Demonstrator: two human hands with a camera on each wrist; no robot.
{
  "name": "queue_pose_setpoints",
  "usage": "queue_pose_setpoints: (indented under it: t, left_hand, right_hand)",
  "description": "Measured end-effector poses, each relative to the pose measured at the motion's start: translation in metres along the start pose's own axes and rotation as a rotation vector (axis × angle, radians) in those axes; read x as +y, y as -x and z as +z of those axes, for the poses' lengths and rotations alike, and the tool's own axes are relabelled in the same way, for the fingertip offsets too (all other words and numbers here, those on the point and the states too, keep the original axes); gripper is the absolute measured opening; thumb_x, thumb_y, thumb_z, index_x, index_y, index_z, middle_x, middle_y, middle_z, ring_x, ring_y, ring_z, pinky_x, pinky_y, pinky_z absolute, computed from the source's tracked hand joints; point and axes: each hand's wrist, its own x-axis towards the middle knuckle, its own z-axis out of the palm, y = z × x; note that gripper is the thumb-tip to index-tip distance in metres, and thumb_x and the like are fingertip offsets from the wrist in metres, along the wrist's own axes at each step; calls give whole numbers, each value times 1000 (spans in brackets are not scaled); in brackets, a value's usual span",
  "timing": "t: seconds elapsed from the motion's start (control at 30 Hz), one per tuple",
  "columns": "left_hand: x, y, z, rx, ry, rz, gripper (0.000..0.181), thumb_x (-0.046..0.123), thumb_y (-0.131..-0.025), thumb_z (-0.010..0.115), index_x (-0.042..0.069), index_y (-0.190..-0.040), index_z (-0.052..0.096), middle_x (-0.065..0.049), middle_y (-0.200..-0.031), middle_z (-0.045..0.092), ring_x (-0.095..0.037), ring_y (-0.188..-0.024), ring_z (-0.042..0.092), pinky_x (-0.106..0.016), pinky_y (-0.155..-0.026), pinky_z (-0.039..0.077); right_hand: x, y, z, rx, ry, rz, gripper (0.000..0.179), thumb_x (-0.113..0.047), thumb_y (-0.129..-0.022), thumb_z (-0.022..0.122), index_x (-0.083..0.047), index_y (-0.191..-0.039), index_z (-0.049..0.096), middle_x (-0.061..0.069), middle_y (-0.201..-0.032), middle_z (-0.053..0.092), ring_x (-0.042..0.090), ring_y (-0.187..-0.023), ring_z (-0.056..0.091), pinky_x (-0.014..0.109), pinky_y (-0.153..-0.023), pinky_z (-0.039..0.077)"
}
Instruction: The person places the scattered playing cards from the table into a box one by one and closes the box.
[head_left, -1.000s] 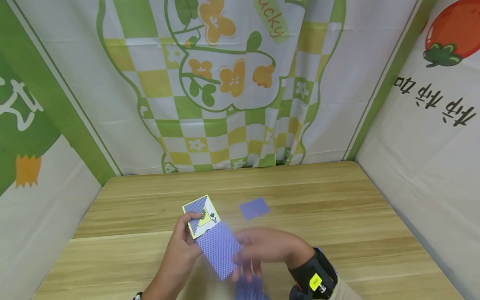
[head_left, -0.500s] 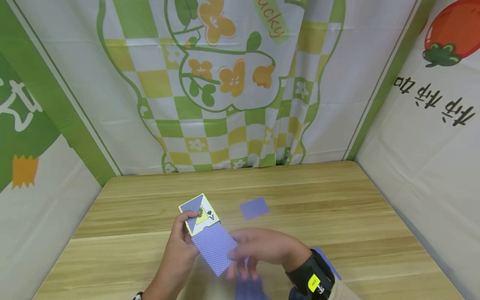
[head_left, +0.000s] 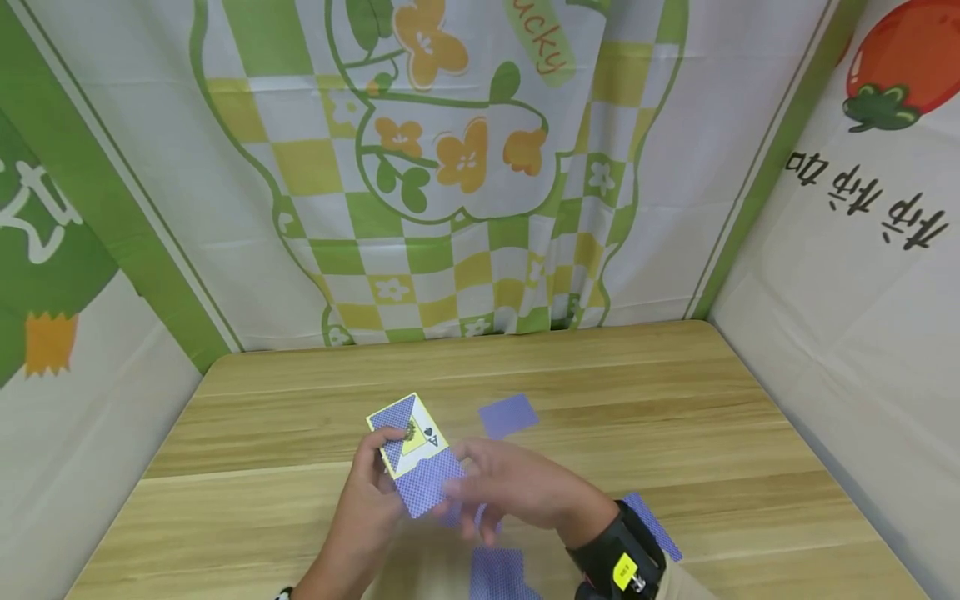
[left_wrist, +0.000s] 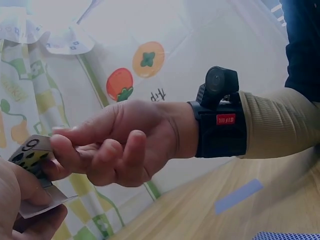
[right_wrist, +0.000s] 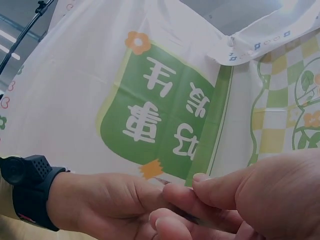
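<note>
While the left hand grips the ace-printed card box above the wood-grain table, the right hand pinches a blue-backed playing card, partly inside the box's mouth, partly jutting out.

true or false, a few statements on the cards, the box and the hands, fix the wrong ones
1. The left hand grips the playing-card box. True.
2. Nothing sticks out of the box. False: a blue-patterned card does.
3. A black wristband is around the right wrist. True.
4. All cards are in the hands. False: a bluish-purple card lies flat on the wooden table beyond the right hand.
</note>
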Motion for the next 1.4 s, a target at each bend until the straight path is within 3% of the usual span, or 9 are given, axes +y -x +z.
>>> queue_pose_setpoints:
  t: [0.13, 0.23, 0.33, 0.47, 0.83, 1.0, 1.17, 1.3, 1.4]
  left_hand:
    - [0, 2, 1, -19, 17, -1, 69, -25, -74, 55, 5, -133, 36, -23, -145, 33, -15, -107, 64, -25, -83, 59]
    - [0, 3, 0, -47, 19, -21, 68, -22, -77, 62, 7, -133, 36, -19, -142, 38, -18, -108, 65, -28, -85, 59]
    - [-1, 3, 0, -75, 13, -36, 67, -16, -79, 69, 9, -134, 37, -17, -133, 46, -21, -105, 66, -30, -85, 60]
    - [-2, 3, 1, -81, 0, -33, 64, -13, -80, 70, 8, -132, 39, -15, -124, 52, -20, -101, 66, -29, -81, 60]
    - [2, 5, 1, -68, -3, -24, 65, -15, -79, 69, 8, -132, 38, -14, -122, 53, -21, -101, 67, -31, -82, 60]
    - [2, 3, -1, -61, 2, -42, 65, -16, -79, 69, 9, -131, 39, -16, -129, 49, -22, -106, 66, -32, -84, 60]
    - [2, 2, -2, -69, 1, -34, 64, -16, -78, 69, 8, -130, 39, -17, -133, 47, -23, -109, 65, -33, -86, 59]
    - [2, 3, -2, -69, 9, -35, 64, -16, -79, 69, 8, -130, 40, -18, -133, 47, -23, -109, 65, -32, -86, 59]
    - [3, 3, -1, -72, 17, -33, 64, -16, -79, 69, 8, -130, 40, -18, -133, 47, -22, -109, 64, -32, -86, 59]
  right_hand:
    - [1, -1, 1, 78, 66, -27, 30, -18, -99, 63, -3, -124, 55, 14, -100, 73, 12, -64, 66, 26, -49, 56]
    - [3, -3, 3, 233, 292, -49, 21, -28, -98, 67, -8, -104, 63, 5, -80, 73, 15, -60, 65, 34, -49, 58]
    - [7, -6, 5, 428, 512, -51, 28, -38, -94, 71, -14, -85, 60, -3, -64, 63, 15, -55, 62, 34, -48, 56]
    - [10, -8, 3, 569, 651, -66, 31, -39, -90, 76, -18, -78, 56, -7, -61, 55, 9, -53, 55, 24, -46, 46]
    - [5, -3, -12, 574, 781, -41, 31, -51, -89, 73, -25, -79, 60, -10, -71, 58, 8, -62, 53, 27, -53, 48]
    - [10, -3, -29, 684, 864, -23, 21, -43, -96, 67, -24, -88, 64, -9, -76, 61, 10, -67, 56, 29, -59, 50]
    - [33, -9, -60, 768, 950, -6, 18, -27, -97, 69, -15, -110, 66, -1, -102, 68, 18, -95, 64, 37, -80, 55]
    - [53, -10, -82, 699, 978, -21, 38, -16, -95, 70, -12, -131, 60, 5, -131, 61, 23, -123, 58, 44, -103, 50]
    - [66, -11, -96, 643, 999, -39, 48, -14, -94, 67, -15, -140, 53, 3, -144, 53, 21, -133, 51, 44, -111, 44]
